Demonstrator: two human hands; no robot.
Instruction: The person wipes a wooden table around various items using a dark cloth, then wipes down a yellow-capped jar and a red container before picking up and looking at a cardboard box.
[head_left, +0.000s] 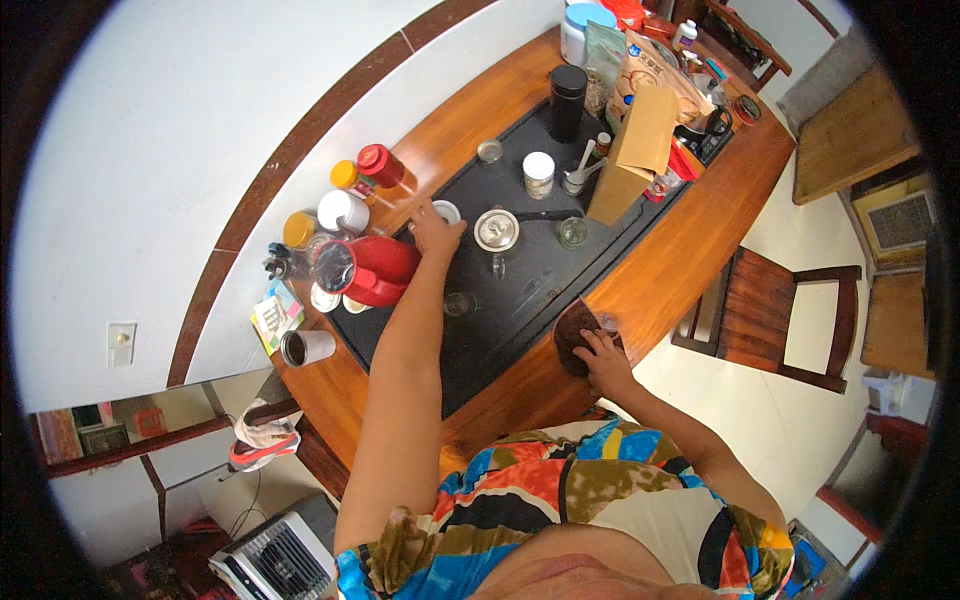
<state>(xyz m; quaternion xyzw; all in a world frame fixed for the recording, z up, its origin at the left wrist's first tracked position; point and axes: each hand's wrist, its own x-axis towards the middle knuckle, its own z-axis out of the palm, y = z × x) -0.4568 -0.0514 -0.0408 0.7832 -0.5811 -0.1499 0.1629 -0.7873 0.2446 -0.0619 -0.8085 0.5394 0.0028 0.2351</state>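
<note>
My left hand reaches over the black tea tray and grips the rim of a small white cup. Just below and left of it stands a red thermos jug. To its right is a glass teapot with a metal lid. My right hand rests with spread fingers on a dark brown round object at the table's near edge; what that object is, I cannot tell. A small glass cup and a white-lidded jar stand farther across the tray.
Jars with yellow, white and red lids line the wall side. A dark tumbler stands at the left end. A cardboard box, a black canister and food bags crowd the far end. A wooden chair stands right.
</note>
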